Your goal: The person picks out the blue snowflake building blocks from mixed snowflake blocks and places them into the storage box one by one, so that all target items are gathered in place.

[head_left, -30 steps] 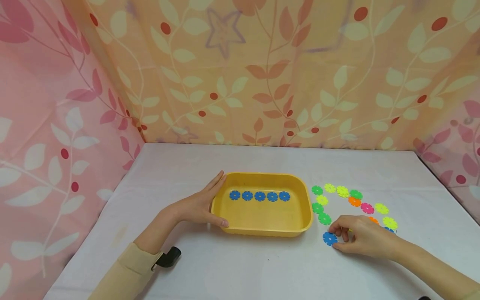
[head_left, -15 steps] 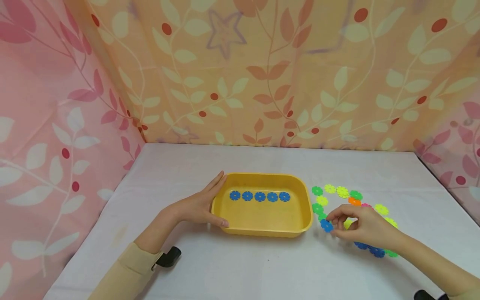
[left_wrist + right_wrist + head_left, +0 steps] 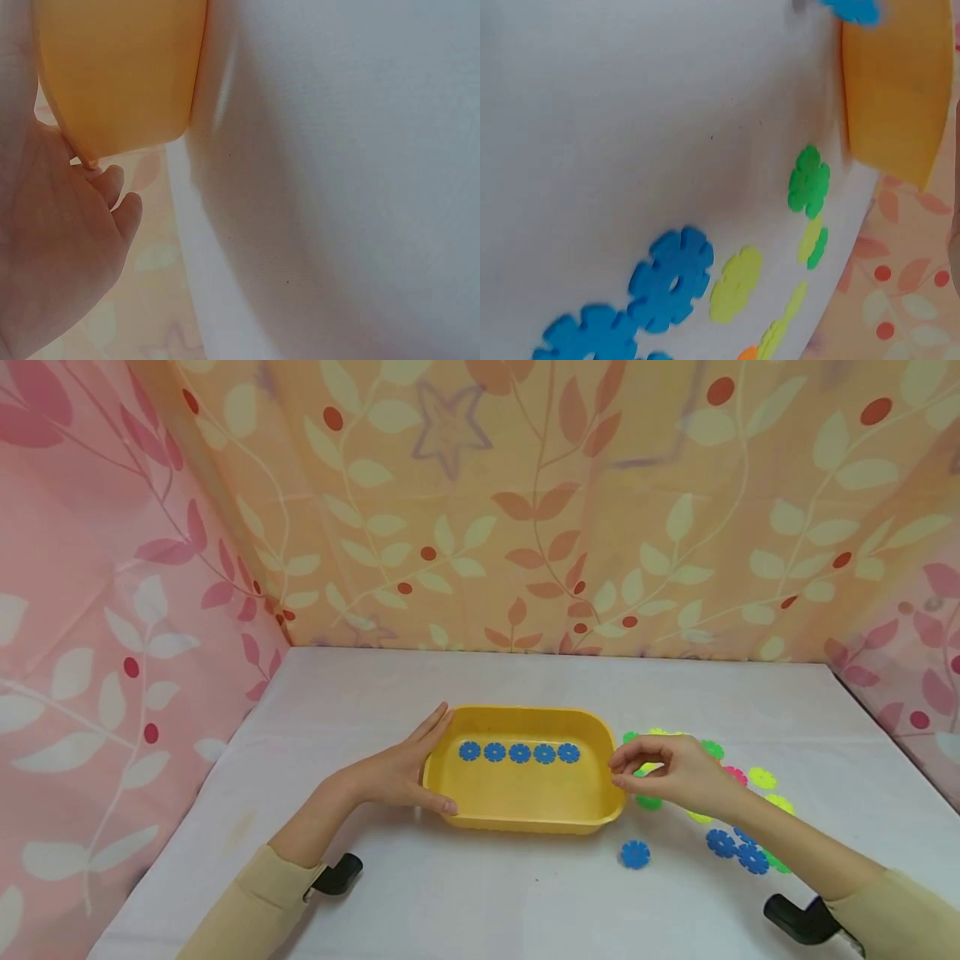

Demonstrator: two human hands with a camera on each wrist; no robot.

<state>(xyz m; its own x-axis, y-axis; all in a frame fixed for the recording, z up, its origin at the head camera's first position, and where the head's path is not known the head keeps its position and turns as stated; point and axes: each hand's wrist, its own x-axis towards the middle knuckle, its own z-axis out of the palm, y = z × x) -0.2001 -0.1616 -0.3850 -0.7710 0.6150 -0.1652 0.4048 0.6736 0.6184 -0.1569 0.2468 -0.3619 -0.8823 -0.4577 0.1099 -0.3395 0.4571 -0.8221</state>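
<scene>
Left hand (image 3: 390, 774) grip flat and open against yellow tray (image 3: 525, 817), right hand (image 3: 675, 772) curled at tray's right rim, contents unclear; five blue discs (image 3: 519, 752) in tray, one blue disc (image 3: 634, 854) on counter (image 3: 450, 893) in front, others remain right.

The left hand (image 3: 397, 768) is lying flat, its fingers straight and its thumb stretched forward. The right hand (image 3: 671, 772) is hovering with its fingertips (image 3: 617, 768) pinched together, both forearms reaching inward.
</scene>
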